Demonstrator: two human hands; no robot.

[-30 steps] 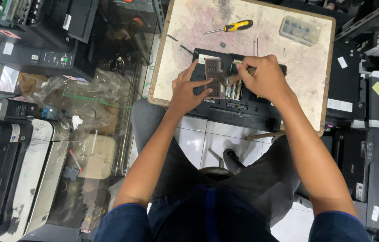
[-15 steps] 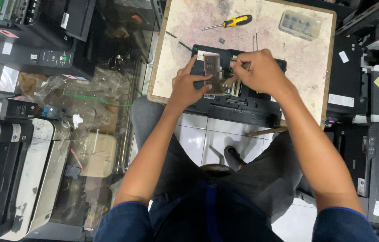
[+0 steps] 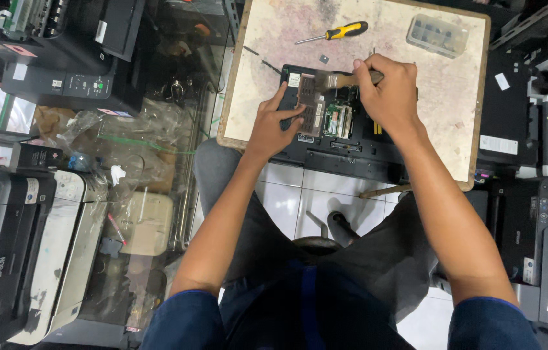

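A black laptop (image 3: pixel 352 155) lies bottom-up on a worn wooden board (image 3: pixel 455 129), with its hatch off and a green memory module (image 3: pixel 339 120) showing. My left hand (image 3: pixel 273 127) pinches the left edge of a grey cover plate (image 3: pixel 311 104) that lies tilted over the opening. My right hand (image 3: pixel 387 94) is closed round the handle of a small brush (image 3: pixel 336 80). The bristles point left and touch the laptop's far edge, just above the plate.
A yellow-and-black screwdriver (image 3: pixel 342 31) and a clear plastic parts box (image 3: pixel 436 34) lie on the board's far side. Printers (image 3: pixel 8 259) stand stacked at the left, black machines (image 3: pixel 546 246) at the right. A stool (image 3: pixel 326 240) and white floor tiles are under my knees.
My right hand has moved up and away with the brush, from the middle of the opening to the laptop's far edge. The left hand has stayed on the grey plate.
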